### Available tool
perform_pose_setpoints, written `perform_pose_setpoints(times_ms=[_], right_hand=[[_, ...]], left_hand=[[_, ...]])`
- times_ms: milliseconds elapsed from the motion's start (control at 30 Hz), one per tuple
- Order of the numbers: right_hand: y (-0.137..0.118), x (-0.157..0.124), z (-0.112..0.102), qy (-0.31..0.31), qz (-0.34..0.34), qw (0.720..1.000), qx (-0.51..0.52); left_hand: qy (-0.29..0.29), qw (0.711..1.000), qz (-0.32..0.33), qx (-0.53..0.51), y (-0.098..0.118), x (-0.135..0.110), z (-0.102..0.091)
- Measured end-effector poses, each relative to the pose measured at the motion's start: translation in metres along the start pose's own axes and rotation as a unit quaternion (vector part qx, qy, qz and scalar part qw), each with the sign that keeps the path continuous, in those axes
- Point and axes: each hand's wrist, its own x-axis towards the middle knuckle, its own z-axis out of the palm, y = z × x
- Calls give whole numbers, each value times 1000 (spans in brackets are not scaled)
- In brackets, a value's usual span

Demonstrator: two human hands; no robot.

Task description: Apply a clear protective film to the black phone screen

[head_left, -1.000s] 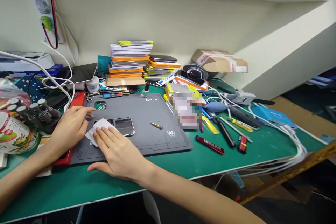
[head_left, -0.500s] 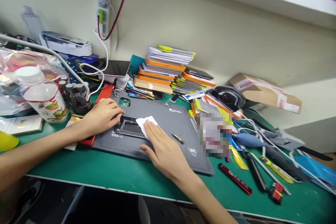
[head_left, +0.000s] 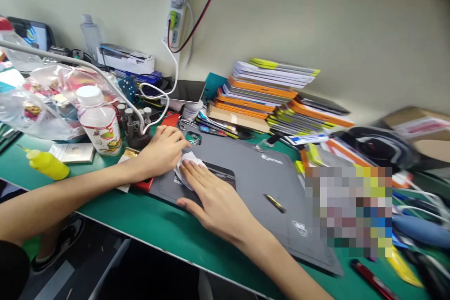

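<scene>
A dark smartphone (head_left: 225, 173) lies flat on a grey work mat (head_left: 253, 211), its left part covered. Over that part is a crumpled white tissue (head_left: 191, 156), pressed down by the long fingers of my right hand (head_left: 216, 197); the thumb sticks out to the side over the mat. At the phone's left end my left hand (head_left: 167, 149) is bent, its fingers curled at the edge beside the tissue. Its fingertips are partly hidden, and the grip there shows only in part. A small brass-coloured, pen-like tool (head_left: 274, 203) lies on the mat to the right.
Stacked orange and grey boxes (head_left: 260, 98) stand behind the mat. To the left are a plastic bottle (head_left: 100, 124), a screwdriver holder (head_left: 136, 126) and a yellow squeeze bottle (head_left: 47, 164). A red cutter (head_left: 372, 279) and cables lie at the right.
My right hand has slid the tissue from the phone's right part to its left end. The view has turned left, so things sit further right.
</scene>
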Motion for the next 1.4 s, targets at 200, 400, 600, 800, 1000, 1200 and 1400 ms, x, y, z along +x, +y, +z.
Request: perform_pose_setpoints(times_ms=[200, 400, 600, 800, 1000, 1200, 1400], right_hand=[[12, 12, -1, -22, -31, 999, 23], [11, 2, -10, -12, -65, 998, 18], [61, -19, -14, 83, -75, 993, -31], [130, -54, -39, 197, -25, 980, -28], [130, -68, -48, 249, 62, 962, -93], [108, -57, -39, 137, -15, 990, -22], [118, -60, -45, 97, -47, 994, 28]], left_hand=[[-11, 1000, 4, 8, 3, -3, -3], [21, 1000, -12, 1, 6, -3, -9], [30, 999, -25, -18, 8, 1, -12], [-23, 998, -49, -37, 9, 7, -17], [-131, 987, 21, -89, 8, 12, -23], [-172, 978, 73, -89, 5, 16, -24], [-151, 975, 111, -118, -2, 16, -19]])
